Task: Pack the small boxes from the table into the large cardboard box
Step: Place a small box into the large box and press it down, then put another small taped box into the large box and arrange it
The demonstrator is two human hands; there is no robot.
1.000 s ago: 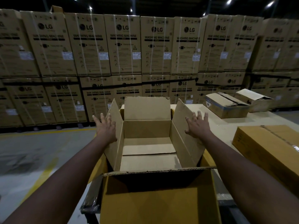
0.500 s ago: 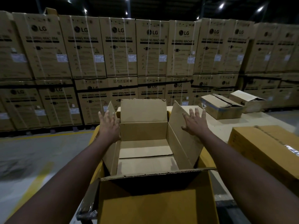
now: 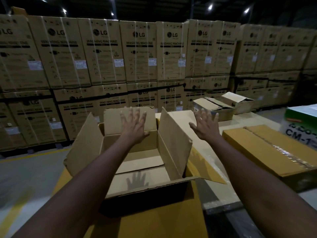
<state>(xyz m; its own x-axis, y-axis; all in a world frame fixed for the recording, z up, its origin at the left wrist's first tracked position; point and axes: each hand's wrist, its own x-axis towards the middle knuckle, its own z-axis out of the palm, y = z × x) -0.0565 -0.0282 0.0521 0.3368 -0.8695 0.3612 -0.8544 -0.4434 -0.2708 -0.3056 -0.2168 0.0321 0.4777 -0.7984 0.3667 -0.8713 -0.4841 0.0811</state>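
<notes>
The large open brown cardboard box (image 3: 149, 146) stands directly under and in front of both outstretched arms, its four flaps raised and nothing lying on its bare floor. The left hand (image 3: 135, 127) is released, fingers straight and spread, holding nothing. It hovers over the box mouth, in front of the upright far flap (image 3: 113, 121), and whether the fingertips touch that flap cannot be told. Its shadow falls on the box floor below it.

The right hand (image 3: 205, 126) is also released, fingers splayed and palm down, grasping nothing. It hangs in the air just outside the tilted right flap (image 3: 173, 145), over the pale table (image 3: 245, 120).

Just beyond the right hand's fingertips sits a small brown cardboard box with loosely folded top flaps (image 3: 214, 107), and a second small brown box with one raised flap (image 3: 238, 100) stands further out to that hand's right. A long flat yellow-brown carton sealed with clear tape (image 3: 267, 152) lies beside the right forearm. A green-and-white printed box (image 3: 301, 121) shows beyond it.

Far ahead of both hands rises a wall of stacked brown washing-machine cartons (image 3: 137, 52). A grey floor (image 3: 25, 177) lies below the left arm.
</notes>
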